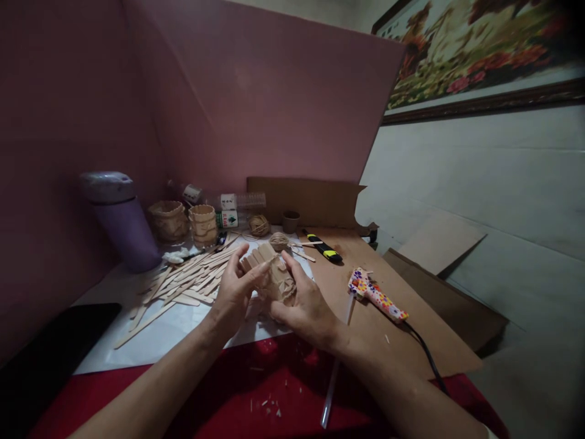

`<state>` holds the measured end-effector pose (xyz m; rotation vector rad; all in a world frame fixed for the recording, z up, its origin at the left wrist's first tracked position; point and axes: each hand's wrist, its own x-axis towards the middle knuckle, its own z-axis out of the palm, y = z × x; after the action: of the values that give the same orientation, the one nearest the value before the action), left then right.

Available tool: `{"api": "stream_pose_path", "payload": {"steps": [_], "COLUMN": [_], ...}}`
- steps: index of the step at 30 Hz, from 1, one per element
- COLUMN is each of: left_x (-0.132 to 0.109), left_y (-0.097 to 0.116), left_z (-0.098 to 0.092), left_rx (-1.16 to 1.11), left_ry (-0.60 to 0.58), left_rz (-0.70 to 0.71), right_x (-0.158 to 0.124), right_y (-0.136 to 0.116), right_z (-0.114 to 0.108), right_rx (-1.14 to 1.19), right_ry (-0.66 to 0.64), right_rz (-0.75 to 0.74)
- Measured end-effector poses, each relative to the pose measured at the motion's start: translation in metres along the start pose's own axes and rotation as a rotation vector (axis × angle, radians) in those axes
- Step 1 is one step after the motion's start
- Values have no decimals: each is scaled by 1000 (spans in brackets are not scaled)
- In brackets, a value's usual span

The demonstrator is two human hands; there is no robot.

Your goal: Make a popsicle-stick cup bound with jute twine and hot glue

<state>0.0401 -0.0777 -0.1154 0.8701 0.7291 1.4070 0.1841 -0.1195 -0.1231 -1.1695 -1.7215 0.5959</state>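
Observation:
Both hands hold a small round holder built of upright wooden sticks (269,271), lifted slightly above the white sheet (159,335). My left hand (235,291) grips its left side, thumb and fingers pressed on the sticks. My right hand (306,305) wraps its right and lower side. A loose pile of flat wooden sticks (183,283) lies just left of my left hand. A flower-patterned glue gun (377,294) rests on brown cardboard (411,329) to the right, its black cord trailing toward me.
At the back stand a purple flask (121,222), two small stick baskets (185,222), a clear bottle (228,204), twine balls (259,225) and a black-yellow cutter (323,247). A clear glue stick (336,366) lies on red cloth. A pink board walls the left and back.

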Motion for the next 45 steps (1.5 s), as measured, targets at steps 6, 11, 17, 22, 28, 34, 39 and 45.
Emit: {"api": "stream_pose_path", "payload": {"steps": [6, 11, 17, 22, 28, 34, 39, 45], "left_x": [1, 1, -1, 3, 21, 19, 9, -2], "left_y": [-3, -5, -7, -2, 0, 1, -2, -6], "left_z": [-2, -2, -1, -3, -23, -22, -12, 1], "left_rx": [29, 48, -7, 20, 232, 313, 213, 135], "left_ry": [-17, -58, -162, -28, 274, 207, 69, -125], "left_rz": [6, 1, -43, 0, 355, 342, 66, -78], "right_x": [-1, 0, 1, 1, 1, 0, -1, -3], "right_y": [-3, -2, 3, 4, 3, 4, 3, 3], "right_z": [-1, -1, -3, -3, -5, -4, -4, 0], "right_rx": [-45, -22, -7, 7, 24, 0, -77, -189], "right_ry": [-3, 18, 67, 97, 101, 113, 109, 93], "right_rz": [-14, 20, 28, 27, 59, 92, 110, 33]}}
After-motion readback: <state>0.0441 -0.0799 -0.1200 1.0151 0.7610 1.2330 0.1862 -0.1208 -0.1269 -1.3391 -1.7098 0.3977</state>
